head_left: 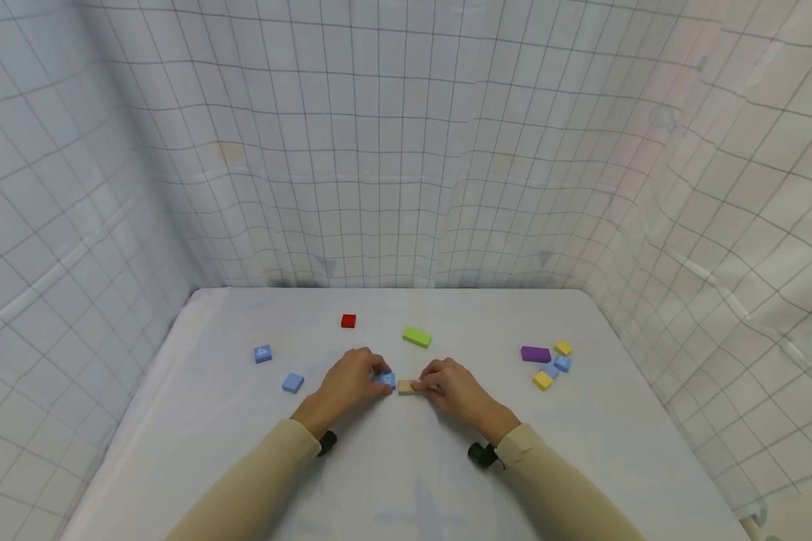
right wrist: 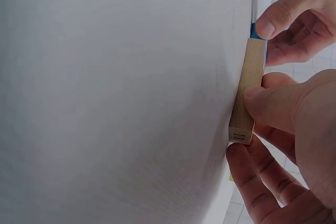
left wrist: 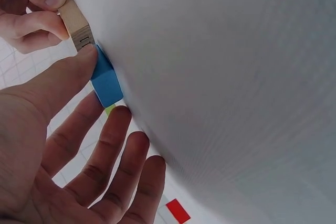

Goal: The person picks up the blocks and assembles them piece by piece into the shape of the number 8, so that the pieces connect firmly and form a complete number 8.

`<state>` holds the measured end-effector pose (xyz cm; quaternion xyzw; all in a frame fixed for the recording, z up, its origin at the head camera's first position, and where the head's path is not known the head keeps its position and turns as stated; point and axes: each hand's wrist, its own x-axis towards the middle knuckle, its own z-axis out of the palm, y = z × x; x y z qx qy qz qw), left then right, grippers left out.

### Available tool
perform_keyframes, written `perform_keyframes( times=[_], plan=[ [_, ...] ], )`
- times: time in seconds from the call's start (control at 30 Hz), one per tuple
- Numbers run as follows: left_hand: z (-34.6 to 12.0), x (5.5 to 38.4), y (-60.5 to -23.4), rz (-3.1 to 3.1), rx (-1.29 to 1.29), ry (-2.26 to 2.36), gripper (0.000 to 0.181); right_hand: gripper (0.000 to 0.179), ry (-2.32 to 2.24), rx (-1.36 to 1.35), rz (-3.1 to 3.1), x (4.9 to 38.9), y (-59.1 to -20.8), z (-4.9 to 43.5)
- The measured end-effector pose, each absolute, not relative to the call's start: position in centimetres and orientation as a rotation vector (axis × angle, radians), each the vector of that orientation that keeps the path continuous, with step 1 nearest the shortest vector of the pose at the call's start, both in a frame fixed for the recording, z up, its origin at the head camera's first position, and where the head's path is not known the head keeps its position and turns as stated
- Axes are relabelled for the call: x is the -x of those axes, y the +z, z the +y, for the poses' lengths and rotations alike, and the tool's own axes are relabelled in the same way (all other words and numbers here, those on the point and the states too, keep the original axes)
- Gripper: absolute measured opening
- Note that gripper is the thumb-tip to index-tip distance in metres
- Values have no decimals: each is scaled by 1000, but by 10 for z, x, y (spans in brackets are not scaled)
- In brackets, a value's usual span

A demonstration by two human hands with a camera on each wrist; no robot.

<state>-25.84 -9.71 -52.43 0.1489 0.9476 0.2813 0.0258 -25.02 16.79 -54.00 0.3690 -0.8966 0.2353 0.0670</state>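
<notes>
At the middle of the white table, my left hand [head_left: 350,382] pinches a small blue block [head_left: 389,381] between thumb and index finger. The other fingers spread loosely, as the left wrist view shows. Just right of it lies a bare wooden block [head_left: 406,388], held between the thumb and fingers of my right hand [head_left: 457,392]. In the left wrist view, the wooden block [left wrist: 76,22] stands end to end with the blue block [left wrist: 107,82]; a thumb tip hides part of the joint. Small dark slots mark the end of the wooden block [right wrist: 244,90] in the right wrist view.
Beyond the hands lie a red block [head_left: 348,321] and a lime green block [head_left: 416,337]. Two blue blocks, one numbered [head_left: 262,353] and one plain [head_left: 293,383], are at left. A purple block [head_left: 536,354] sits beside yellow [head_left: 543,381] and blue blocks at right. Gridded curtains [head_left: 392,150] surround the table.
</notes>
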Motion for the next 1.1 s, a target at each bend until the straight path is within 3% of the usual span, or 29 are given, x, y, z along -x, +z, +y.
perform_keyframes(
  times=[1.1],
  plan=[
    [-93, 266, -527, 2963, -480, 832, 27, 17, 687, -1126, -2647, 252, -546, 167]
  ],
)
